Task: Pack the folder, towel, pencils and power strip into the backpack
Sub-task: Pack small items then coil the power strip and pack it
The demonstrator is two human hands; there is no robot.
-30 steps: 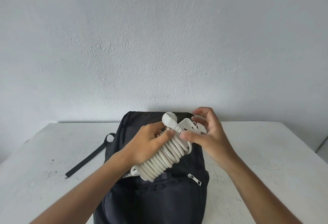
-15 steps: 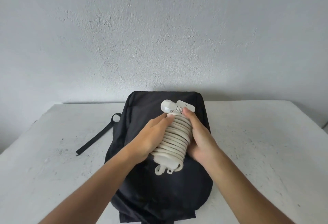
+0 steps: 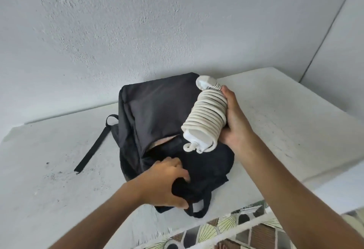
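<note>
A black backpack (image 3: 157, 110) lies flat on the white table (image 3: 275, 122), its top end toward me. My right hand (image 3: 235, 124) grips the white power strip (image 3: 205, 118), its cord coiled around it, above the backpack's right side. My left hand (image 3: 167, 185) grips the black fabric at the backpack's near top edge, by the carry loop. The main opening gapes a little, and something pinkish (image 3: 163, 141) shows inside. I cannot see the folder or the pencils.
A black strap (image 3: 92, 148) trails from the backpack's left side across the table. A rough white wall rises right behind the table. Patterned floor tiles (image 3: 226, 231) show below the table's near edge at the bottom right.
My left hand has let go of the power strip and dropped to grip the backpack's near edge. My right hand alone now holds the strip, shifted right. The view has tilted.
</note>
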